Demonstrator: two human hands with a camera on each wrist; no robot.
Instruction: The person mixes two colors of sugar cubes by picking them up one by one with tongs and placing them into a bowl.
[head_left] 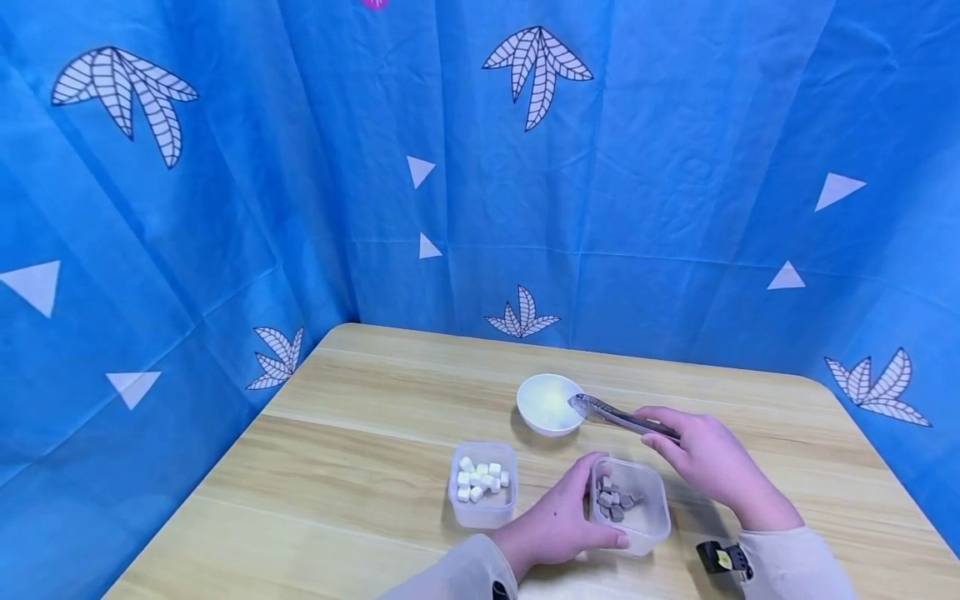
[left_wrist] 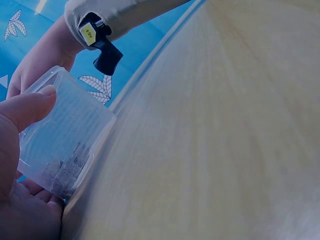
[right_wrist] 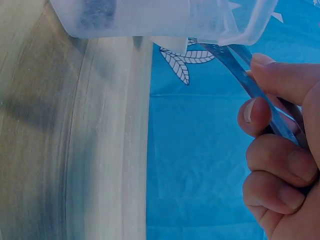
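Note:
My left hand (head_left: 558, 521) grips a clear plastic container (head_left: 651, 533) from its left side, thumb along the near wall and fingers round the far corner. Brown cubes (head_left: 615, 504) lie bunched at its left end; through the wall they show as a dark patch (left_wrist: 65, 172) in the left wrist view. Metal tongs (head_left: 622, 419) are held in my right hand (head_left: 708, 458), its fingers curled round the arms (right_wrist: 267, 100). Their tips overlap the right rim of a white bowl (head_left: 551, 429) in the head view. Part of the tongs is hidden behind the container in the right wrist view.
A second clear container (head_left: 483, 518) with several white cubes (head_left: 480, 478) stands left of my left hand, nearer than the bowl. All of it is on a light wooden table (head_left: 337, 467). A blue patterned curtain (head_left: 660, 183) hangs behind and at the sides.

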